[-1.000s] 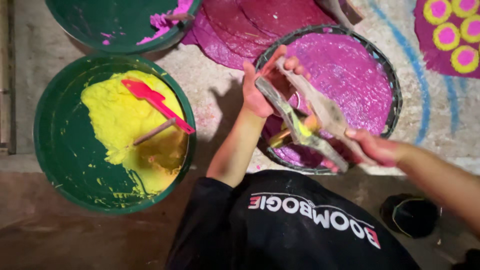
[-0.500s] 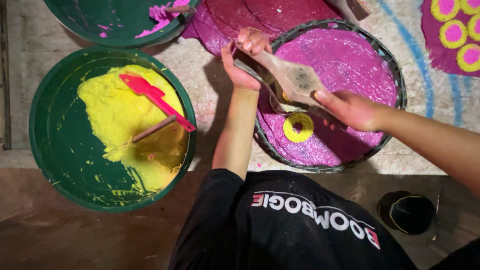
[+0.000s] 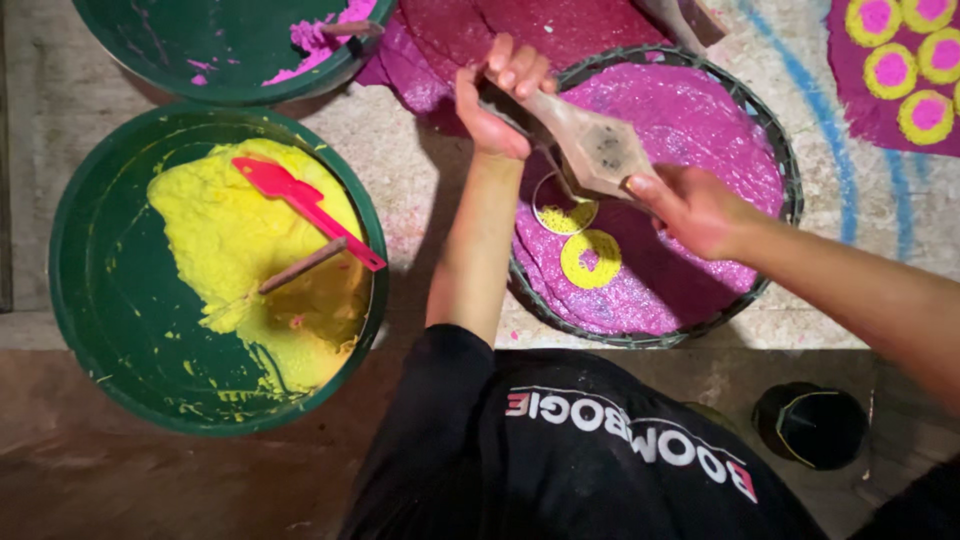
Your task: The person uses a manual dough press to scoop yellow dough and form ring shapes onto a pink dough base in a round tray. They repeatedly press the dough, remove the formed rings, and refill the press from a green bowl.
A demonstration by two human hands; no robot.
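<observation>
Wooden diamond-shaped stencil tool (image 3: pixel 598 148) held over the pink-powder basin (image 3: pixel 775 150), tilted, one end in each hand. Left hand (image 3: pixel 497 100) fingers (image 3: pixel 515 62) curled shut round the tool's far end, at the basin's upper-left rim. Right hand (image 3: pixel 690 208) fingers closed on the near end, thumb on top, hand above the pink powder. Just below the fingers of both hands, two yellow rings (image 3: pixel 588 258) lie on the pink powder, one finished with a pink centre, the other a thin outline with yellow inside, touching edge to edge as far as can be told. Left of the left hand, well apart, a green basin (image 3: pixel 90 290) with yellow powder (image 3: pixel 215 225), a red scoop (image 3: pixel 305 205) and a brown stick (image 3: pixel 300 265) lying in it. Above that, another green basin (image 3: pixel 180 50) with pink powder scraps. Beyond the left-hand fingers, dark magenta powder patches on the floor (image 3: pixel 420 130). Far right of the right hand, yellow-and-pink circle pattern (image 3: pixel 905 60) on the floor, blue curved lines beside it. Black shirt (image 3: pixel 560 460) at the bottom, dark round container (image 3: pixel 810 425) beside it.
</observation>
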